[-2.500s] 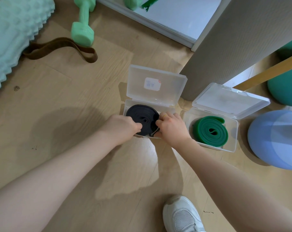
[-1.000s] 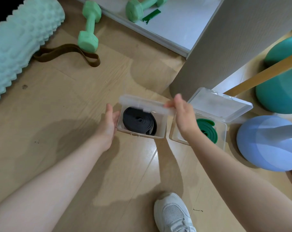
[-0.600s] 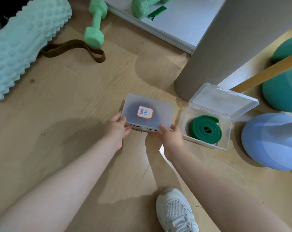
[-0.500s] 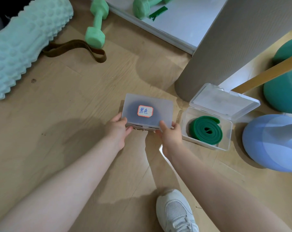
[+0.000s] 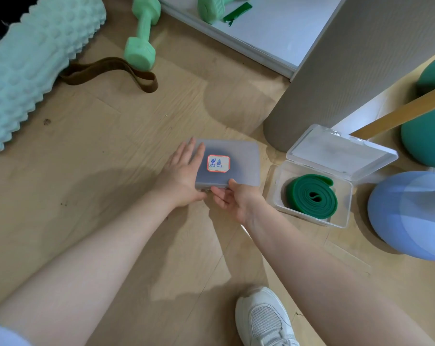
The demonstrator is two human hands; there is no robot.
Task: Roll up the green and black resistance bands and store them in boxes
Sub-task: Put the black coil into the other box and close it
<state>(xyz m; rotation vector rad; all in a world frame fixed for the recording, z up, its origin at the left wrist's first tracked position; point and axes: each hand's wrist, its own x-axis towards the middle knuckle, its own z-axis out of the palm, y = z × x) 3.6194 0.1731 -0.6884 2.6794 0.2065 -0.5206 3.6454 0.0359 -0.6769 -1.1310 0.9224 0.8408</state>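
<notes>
A clear plastic box [image 5: 244,161] with a labelled lid lies closed on the wooden floor; the black band shows only as a dark blur through the lid. My left hand [image 5: 180,176] lies flat with straight fingers on the lid's left part. My right hand [image 5: 232,199] is at the box's near edge, thumb on the lid's rim and fingers underneath. To the right stands a second clear box [image 5: 346,196] with its lid up, and the rolled green band [image 5: 311,196] lies inside it.
A grey pillar [image 5: 336,71] rises just behind the boxes. A blue ball [image 5: 411,216] and a teal ball [image 5: 426,136] sit at the right. A mint foam roller [image 5: 32,63], a brown strap [image 5: 106,73] and a green dumbbell [image 5: 141,36] lie far left. My white shoe [image 5: 261,318] is below.
The lid of the black band's box has been swung down and closed. My left hand slid from the box's left side onto the lid; my right hand stays at the near edge.
</notes>
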